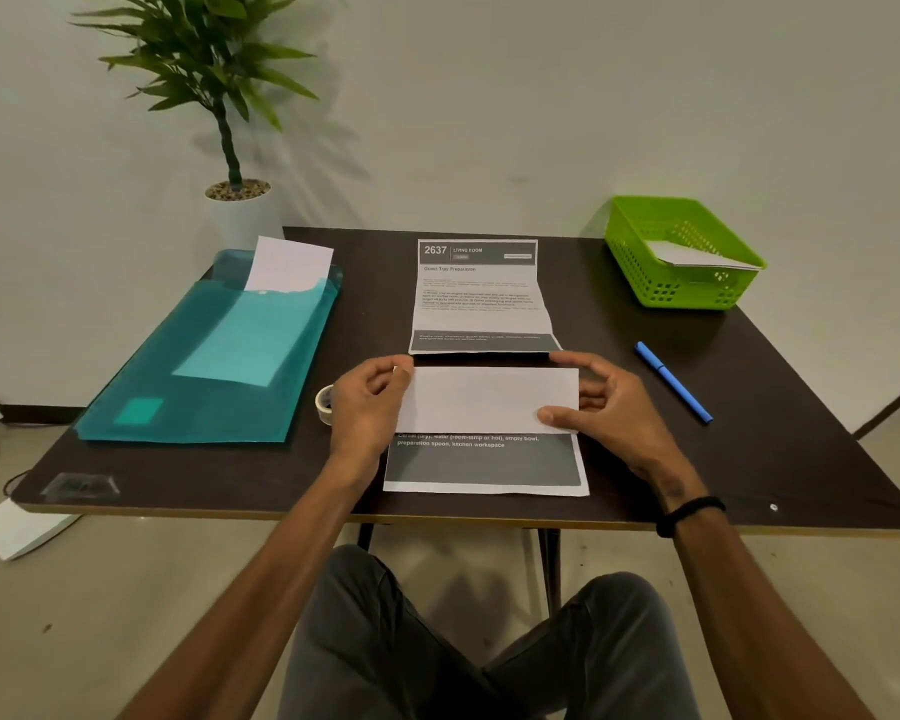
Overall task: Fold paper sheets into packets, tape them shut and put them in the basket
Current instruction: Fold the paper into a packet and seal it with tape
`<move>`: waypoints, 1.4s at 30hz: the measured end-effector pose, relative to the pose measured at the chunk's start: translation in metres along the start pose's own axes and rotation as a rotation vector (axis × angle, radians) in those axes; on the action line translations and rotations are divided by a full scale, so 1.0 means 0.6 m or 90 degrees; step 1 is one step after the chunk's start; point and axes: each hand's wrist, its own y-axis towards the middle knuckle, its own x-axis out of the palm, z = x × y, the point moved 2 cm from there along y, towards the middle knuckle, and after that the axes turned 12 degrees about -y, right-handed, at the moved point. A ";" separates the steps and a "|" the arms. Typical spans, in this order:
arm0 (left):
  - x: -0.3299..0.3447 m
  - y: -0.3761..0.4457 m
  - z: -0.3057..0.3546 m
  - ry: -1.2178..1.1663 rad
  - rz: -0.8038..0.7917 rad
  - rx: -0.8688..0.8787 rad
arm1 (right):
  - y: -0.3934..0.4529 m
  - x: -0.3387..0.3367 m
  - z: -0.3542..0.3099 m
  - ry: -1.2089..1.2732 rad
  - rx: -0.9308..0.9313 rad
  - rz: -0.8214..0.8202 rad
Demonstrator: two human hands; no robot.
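Both hands hold a folded-over flap of the paper sheet (487, 402) near the desk's (749, 459) front edge: left hand (370, 402) pinching its left edge, right hand (601, 402) its right. Uneven pressure could skew the crease. The green basket (684, 252) sits far right.

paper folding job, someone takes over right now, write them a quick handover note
Left hand pinches the folded flap's left edge; right hand holds its right edge.
Sheet in hand: top folded down, dark bottom strip showing, near table edge.
Tape roll beside left hand.
Second printed sheet lies creased behind.
Basket far right holds one packet.
Left: finish folding, tape, basket; then next sheet.
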 end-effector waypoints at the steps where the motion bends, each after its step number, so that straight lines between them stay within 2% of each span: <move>1: 0.000 -0.001 0.001 -0.010 0.004 0.006 | 0.000 -0.002 0.000 0.020 0.000 -0.003; 6: -0.003 -0.003 0.000 -0.017 0.042 0.038 | -0.003 0.007 -0.002 -0.018 -0.003 -0.030; 10: -0.005 -0.004 -0.001 -0.006 -0.081 -0.002 | -0.001 -0.001 0.011 0.042 -0.002 0.075; 14: -0.007 -0.009 0.004 0.104 -0.169 0.050 | -0.002 -0.001 0.019 0.062 -0.003 0.105; 18: -0.003 -0.018 0.004 0.149 -0.170 0.098 | -0.019 -0.003 0.016 -0.028 -0.013 0.122; 22: -0.003 -0.022 -0.001 0.205 -0.187 0.170 | -0.042 -0.009 0.016 -0.236 -0.078 0.132; 25: -0.005 -0.028 -0.002 0.267 -0.196 0.233 | -0.061 -0.013 0.018 -0.382 -0.105 0.108; 28: -0.005 -0.038 -0.001 0.319 -0.190 0.281 | -0.070 -0.016 0.013 -0.456 -0.100 0.038; 33: -0.004 -0.049 -0.009 0.396 -0.206 0.299 | -0.069 -0.021 -0.005 -0.605 -0.042 -0.164; 35: 0.004 -0.056 -0.011 0.419 -0.197 0.310 | -0.064 -0.009 -0.020 -0.646 0.018 -0.186; 38: 0.034 -0.067 -0.011 0.492 -0.190 0.355 | -0.057 0.047 -0.048 -0.640 0.039 -0.113; 42: 0.086 -0.086 -0.015 0.502 -0.241 0.374 | -0.040 0.146 -0.048 -0.556 -0.079 -0.031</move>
